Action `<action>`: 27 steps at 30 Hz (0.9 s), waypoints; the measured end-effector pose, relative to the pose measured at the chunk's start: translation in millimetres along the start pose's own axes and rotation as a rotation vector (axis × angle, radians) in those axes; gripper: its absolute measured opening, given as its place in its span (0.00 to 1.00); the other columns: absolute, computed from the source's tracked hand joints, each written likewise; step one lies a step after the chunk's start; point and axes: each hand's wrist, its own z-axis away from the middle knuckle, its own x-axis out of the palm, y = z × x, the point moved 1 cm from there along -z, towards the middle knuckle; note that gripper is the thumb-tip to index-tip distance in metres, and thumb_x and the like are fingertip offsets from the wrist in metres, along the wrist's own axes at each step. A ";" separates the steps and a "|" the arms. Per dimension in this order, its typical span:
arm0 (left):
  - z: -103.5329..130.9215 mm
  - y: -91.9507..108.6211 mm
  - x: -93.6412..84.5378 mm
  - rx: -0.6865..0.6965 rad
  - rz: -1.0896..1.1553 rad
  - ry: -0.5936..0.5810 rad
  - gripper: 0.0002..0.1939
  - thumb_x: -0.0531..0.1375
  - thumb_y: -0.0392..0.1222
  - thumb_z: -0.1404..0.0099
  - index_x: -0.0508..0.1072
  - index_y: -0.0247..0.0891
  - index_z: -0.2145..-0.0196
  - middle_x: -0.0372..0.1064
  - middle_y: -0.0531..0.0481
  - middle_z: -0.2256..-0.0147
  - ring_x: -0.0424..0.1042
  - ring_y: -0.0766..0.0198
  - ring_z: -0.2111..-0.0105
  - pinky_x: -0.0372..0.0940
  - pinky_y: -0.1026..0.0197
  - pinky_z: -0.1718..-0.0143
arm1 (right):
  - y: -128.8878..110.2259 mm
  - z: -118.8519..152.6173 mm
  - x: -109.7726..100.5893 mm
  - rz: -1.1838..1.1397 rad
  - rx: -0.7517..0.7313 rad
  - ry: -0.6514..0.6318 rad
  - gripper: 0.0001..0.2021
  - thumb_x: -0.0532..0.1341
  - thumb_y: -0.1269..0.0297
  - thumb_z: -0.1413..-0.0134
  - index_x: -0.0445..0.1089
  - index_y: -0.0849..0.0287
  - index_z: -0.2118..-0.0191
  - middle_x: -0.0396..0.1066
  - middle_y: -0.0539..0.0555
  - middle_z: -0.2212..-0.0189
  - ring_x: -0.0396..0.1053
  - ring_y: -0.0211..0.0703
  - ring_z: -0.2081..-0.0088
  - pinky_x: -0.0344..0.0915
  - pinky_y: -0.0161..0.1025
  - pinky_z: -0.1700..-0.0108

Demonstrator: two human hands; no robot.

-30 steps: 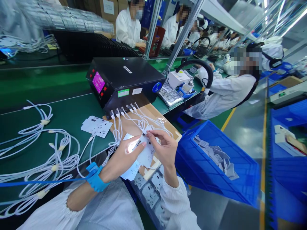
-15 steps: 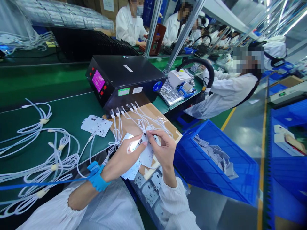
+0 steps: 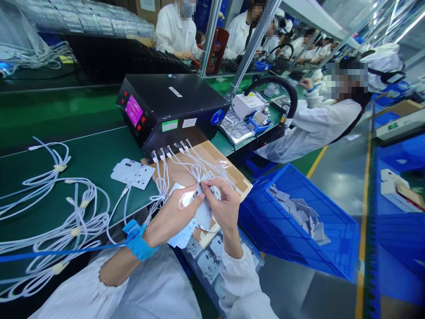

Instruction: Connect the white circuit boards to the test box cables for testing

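My left hand (image 3: 174,212), with a blue wrist strap (image 3: 137,239), holds a white circuit board (image 3: 203,215) by its left edge, thumb on top. A bright glare lies between its thumb and fingers. My right hand (image 3: 224,201) pinches the end of a white cable at the board's upper edge; the fingertips hide the plug, so I cannot tell whether it is seated. Beneath the left hand another white board (image 3: 182,237) shows. Several white cables (image 3: 195,166) run from the black tester box (image 3: 172,99) across a cardboard sheet (image 3: 207,155).
Another board (image 3: 133,173) with a cable attached lies on the green bench (image 3: 89,155). Coiled white cables (image 3: 79,217) spread at left. A blue bin (image 3: 299,261) with boards stands at right, and a clear tray (image 3: 207,261) of boards below. A co-worker (image 3: 308,128) sits beyond.
My hands stay at the board's upper edge, with only a slight shift of the right hand leftward. The view moves a little. The co-worker at right now has a hand raised.
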 end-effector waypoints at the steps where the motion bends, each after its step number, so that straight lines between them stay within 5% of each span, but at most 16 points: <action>1: -1.7 -2.5 0.1 -0.010 -0.007 -0.026 0.24 0.61 0.54 0.32 0.79 0.35 0.46 0.77 0.48 0.68 0.73 0.57 0.66 0.68 0.60 0.65 | 0.5 0.2 0.2 0.010 0.011 0.000 0.02 0.68 0.68 0.39 0.79 0.53 0.61 0.79 0.52 0.63 0.77 0.45 0.58 0.74 0.46 0.50; 6: -7.2 -7.4 -0.9 -0.051 0.054 -0.132 0.27 0.62 0.54 0.32 0.75 0.36 0.41 0.77 0.48 0.63 0.70 0.61 0.66 0.63 0.63 0.66 | -7.0 1.6 -6.0 0.155 0.024 -0.072 0.05 0.64 0.64 0.34 0.79 0.53 0.56 0.80 0.53 0.60 0.77 0.45 0.55 0.73 0.45 0.48; 9: -7.0 -3.6 -1.8 -0.084 0.149 -0.149 0.27 0.63 0.54 0.33 0.75 0.37 0.42 0.78 0.47 0.60 0.72 0.60 0.63 0.66 0.62 0.63 | -20.7 8.6 -17.5 0.249 -0.042 -0.196 0.16 0.60 0.60 0.29 0.72 0.51 0.40 0.78 0.56 0.49 0.75 0.49 0.45 0.72 0.49 0.42; 12: -6.2 -0.2 -0.9 -0.082 0.149 -0.129 0.25 0.65 0.53 0.34 0.76 0.37 0.44 0.78 0.46 0.59 0.72 0.61 0.64 0.66 0.62 0.63 | -35.0 22.5 -28.3 0.390 -0.215 -0.337 0.29 0.66 0.57 0.35 0.62 0.51 0.31 0.73 0.60 0.41 0.68 0.57 0.38 0.69 0.57 0.38; 17: -9.2 3.5 6.8 -0.123 0.242 -0.161 0.23 0.66 0.55 0.35 0.77 0.36 0.50 0.77 0.46 0.59 0.73 0.62 0.61 0.68 0.62 0.60 | -40.0 40.4 -42.9 0.629 -0.404 -0.343 0.25 0.61 0.76 0.35 0.67 0.51 0.35 0.77 0.59 0.48 0.73 0.53 0.45 0.74 0.52 0.47; 22: -9.6 17.3 -7.4 -0.095 0.228 -0.338 0.25 0.66 0.59 0.34 0.79 0.37 0.48 0.77 0.42 0.49 0.75 0.54 0.47 0.67 0.53 0.41 | -26.1 24.0 -76.7 0.661 -0.426 -0.269 0.19 0.60 0.76 0.34 0.73 0.52 0.42 0.80 0.57 0.52 0.77 0.48 0.52 0.75 0.47 0.52; 27: -4.1 39.8 -61.5 0.076 0.074 0.083 0.32 0.69 0.58 0.38 0.76 0.36 0.43 0.72 0.39 0.39 0.69 0.48 0.38 0.59 0.46 0.32 | 4.8 -4.3 -112.2 0.715 -0.449 -0.148 0.11 0.61 0.71 0.33 0.78 0.52 0.50 0.81 0.57 0.54 0.78 0.48 0.52 0.76 0.49 0.50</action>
